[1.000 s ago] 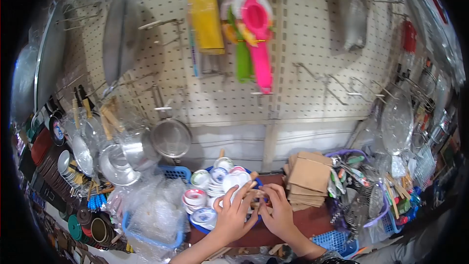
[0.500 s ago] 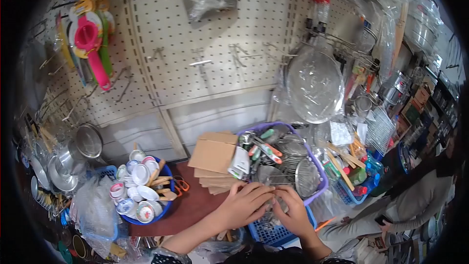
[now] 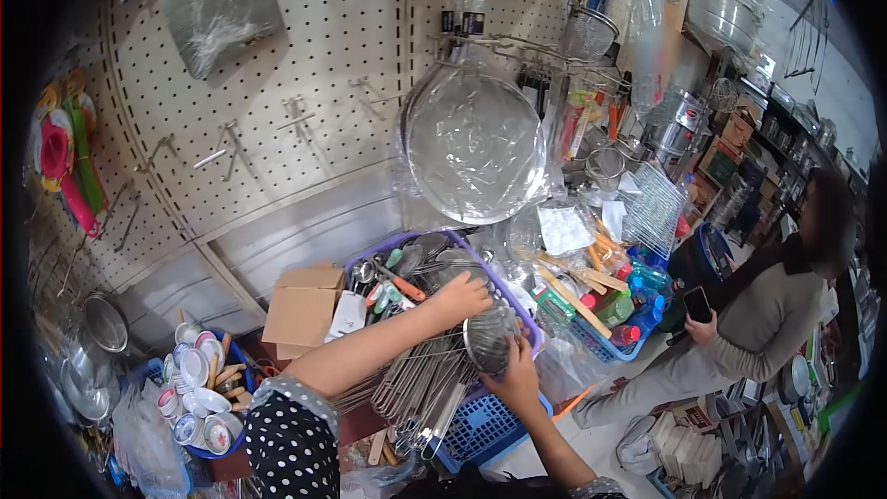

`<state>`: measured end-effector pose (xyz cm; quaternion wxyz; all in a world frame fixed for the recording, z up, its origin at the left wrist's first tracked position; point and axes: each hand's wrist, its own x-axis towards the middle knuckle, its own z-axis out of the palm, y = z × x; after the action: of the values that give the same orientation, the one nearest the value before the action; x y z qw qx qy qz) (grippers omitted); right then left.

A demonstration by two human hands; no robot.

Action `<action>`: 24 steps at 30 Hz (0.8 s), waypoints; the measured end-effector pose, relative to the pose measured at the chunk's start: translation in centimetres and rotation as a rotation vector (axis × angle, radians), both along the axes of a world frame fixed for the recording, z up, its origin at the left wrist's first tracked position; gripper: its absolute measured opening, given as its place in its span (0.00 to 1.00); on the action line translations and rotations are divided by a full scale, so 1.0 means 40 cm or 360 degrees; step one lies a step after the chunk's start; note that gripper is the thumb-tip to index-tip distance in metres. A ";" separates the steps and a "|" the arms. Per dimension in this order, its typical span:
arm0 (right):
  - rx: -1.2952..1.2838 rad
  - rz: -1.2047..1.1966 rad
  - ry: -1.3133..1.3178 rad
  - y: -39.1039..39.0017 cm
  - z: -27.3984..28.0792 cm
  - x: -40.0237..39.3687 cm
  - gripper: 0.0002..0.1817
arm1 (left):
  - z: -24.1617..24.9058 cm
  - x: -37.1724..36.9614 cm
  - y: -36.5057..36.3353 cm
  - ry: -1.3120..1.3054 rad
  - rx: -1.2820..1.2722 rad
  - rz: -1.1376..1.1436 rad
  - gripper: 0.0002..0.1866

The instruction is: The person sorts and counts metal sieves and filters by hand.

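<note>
A stack of round wire strainers is tilted over the purple basket, its long wire handles fanning down to the left. My right hand grips the stack from the right, fingers around its lower rim. Across the basket reaches my left arm, and my left hand is closed at the upper edge of the stack. What the left fingertips touch is partly hidden. Utensils with orange and green handles lie in the basket beside my left forearm.
Cardboard pieces lie left of the basket. A blue crate stands below it. Further left, a blue tub holds white ladles. At right, a person holds a phone. Large wrapped sieves hang on the pegboard.
The view has swung right. My hands, earlier close together at the basket's front edge, are now apart at the strainer stack, whose wire handles now show. The person at right is more fully visible.
</note>
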<state>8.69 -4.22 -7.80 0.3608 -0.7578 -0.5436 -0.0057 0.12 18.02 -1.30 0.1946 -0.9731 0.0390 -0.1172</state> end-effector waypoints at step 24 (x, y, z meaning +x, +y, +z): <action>0.0248 0.0204 0.0239 -0.004 0.073 0.040 0.50 | 0.084 0.005 0.018 0.0266 -0.0785 0.0225 0.27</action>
<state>10.30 -4.38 -4.88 0.4579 -0.6895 -0.5603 0.0318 0.33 18.76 2.06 -0.0446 -0.9977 -0.0429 -0.0287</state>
